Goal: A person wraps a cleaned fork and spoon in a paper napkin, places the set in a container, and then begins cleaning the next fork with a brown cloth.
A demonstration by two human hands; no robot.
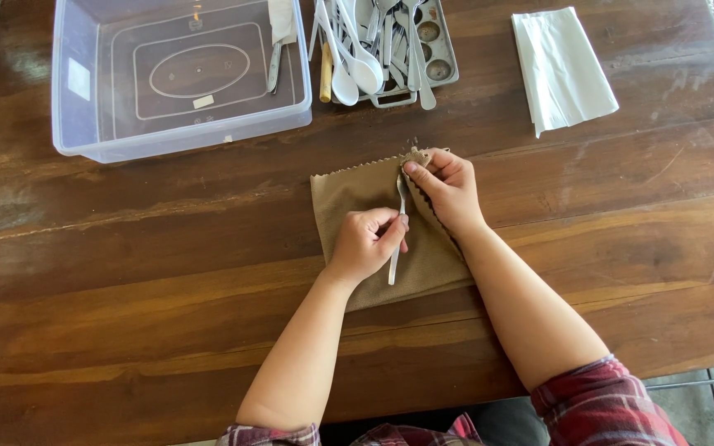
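Note:
A tan cloth (349,192) with zigzag edges lies on the dark wooden table (167,272). My left hand (367,244) grips the handle of a metal piece of cutlery (396,258), a fork or spoon, that rests across the cloth. My right hand (448,188) pinches the cloth's upper right corner and folds it over the head of the cutlery, which is hidden under the fold.
A clear plastic bin (84,124) stands at the back left with one metal utensil (274,66) and a folded white napkin in it. A metal tray (444,58) of spoons and forks stands behind the cloth. A folded white paper towel (562,70) lies back right.

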